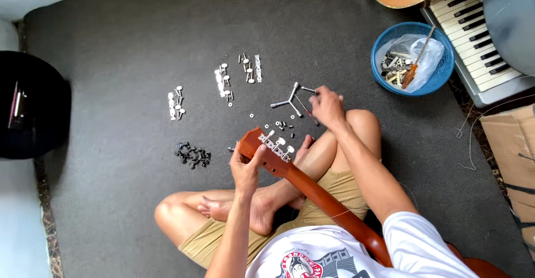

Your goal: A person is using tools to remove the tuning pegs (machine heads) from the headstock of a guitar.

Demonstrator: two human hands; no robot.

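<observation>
Guitar neck (323,200) lies across my crossed legs, headstock (266,147) pointing to the mat (111,116). My left hand (246,171) is closed around the headstock beside its white tuners (277,145). My right hand (327,107) pinches a screwdriver (308,113) next to the Y-shaped wrench (291,100). Beyond: tuner sets (224,84), black parts (193,155), blue basket (412,58), keyboard (473,38).

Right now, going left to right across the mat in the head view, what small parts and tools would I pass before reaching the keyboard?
Leftmost white tuner set → black parts pile → middle tuner set → third tuner set → three-armed wrench → right hand → blue basket → keyboard.
</observation>
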